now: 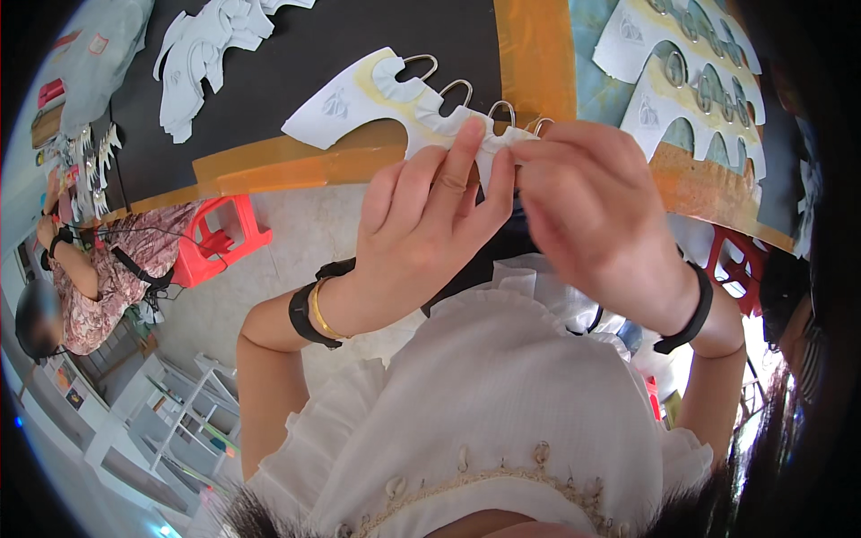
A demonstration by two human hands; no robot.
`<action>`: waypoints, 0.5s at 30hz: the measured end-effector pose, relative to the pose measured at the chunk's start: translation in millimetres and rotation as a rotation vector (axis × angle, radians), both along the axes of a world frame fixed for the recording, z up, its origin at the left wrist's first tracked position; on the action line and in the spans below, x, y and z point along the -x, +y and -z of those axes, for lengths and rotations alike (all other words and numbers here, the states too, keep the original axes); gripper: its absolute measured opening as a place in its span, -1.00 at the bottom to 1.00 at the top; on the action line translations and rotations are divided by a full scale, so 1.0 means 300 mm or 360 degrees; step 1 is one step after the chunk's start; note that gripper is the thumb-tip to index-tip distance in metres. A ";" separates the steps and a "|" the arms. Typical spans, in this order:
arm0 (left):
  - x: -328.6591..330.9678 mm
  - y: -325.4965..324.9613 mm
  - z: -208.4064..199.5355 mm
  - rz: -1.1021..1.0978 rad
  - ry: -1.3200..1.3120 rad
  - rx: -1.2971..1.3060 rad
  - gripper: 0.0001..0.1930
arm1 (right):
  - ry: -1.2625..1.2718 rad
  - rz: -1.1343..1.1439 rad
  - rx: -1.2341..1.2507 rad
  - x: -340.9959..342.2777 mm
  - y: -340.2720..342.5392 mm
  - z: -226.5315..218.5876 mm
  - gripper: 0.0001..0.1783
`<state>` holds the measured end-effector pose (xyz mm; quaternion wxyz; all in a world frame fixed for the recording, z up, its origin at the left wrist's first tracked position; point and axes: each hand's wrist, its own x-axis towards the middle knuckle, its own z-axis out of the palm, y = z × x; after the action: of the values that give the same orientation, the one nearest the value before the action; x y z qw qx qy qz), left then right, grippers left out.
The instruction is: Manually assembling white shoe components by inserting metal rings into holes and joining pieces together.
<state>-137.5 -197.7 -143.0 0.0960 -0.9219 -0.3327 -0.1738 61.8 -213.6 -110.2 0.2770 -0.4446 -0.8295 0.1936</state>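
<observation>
A white flat piece (330,108) with a scalloped edge, yellowish glue-like smears and a grey printed mark lies at the table's edge. Several metal loops (457,91) stick out along its far side, where small tabs fold over them. My left hand (426,202) holds the piece's middle, its index finger pressing down on a folded tab and its thumb along the near edge. At the piece's right end, the fingers of my right hand (596,211) are pinched together beside the last loop (543,124). That hand hides the right end of the piece.
Similar pieces with metal rings (704,90) lie overlapped at the right. White pieces without rings (202,67) are piled at the back left. Brown tape (296,164) lines the dark table's edge (359,27). Another person (108,278) works at the far left, near a red stool (224,238).
</observation>
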 end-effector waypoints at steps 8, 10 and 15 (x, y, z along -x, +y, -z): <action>-0.014 -0.002 0.006 -0.0017 0.0013 -0.0098 -0.65 | -0.0051 0.0079 -0.0249 -0.022 -0.037 0.053 -0.60; -0.016 -0.001 0.004 -0.0006 0.0023 -0.0090 -0.65 | -0.0070 0.0134 -0.0286 -0.008 -0.042 0.077 -0.64; -0.013 -0.007 0.012 -0.0022 0.0000 -0.0092 -0.66 | -0.0081 0.0210 -0.0303 -0.005 -0.044 0.069 -0.67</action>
<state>-133.5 -199.9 -146.6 0.1240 -0.9165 -0.3338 -0.1826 63.3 -226.7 -131.0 0.3089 -0.4747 -0.8199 0.0840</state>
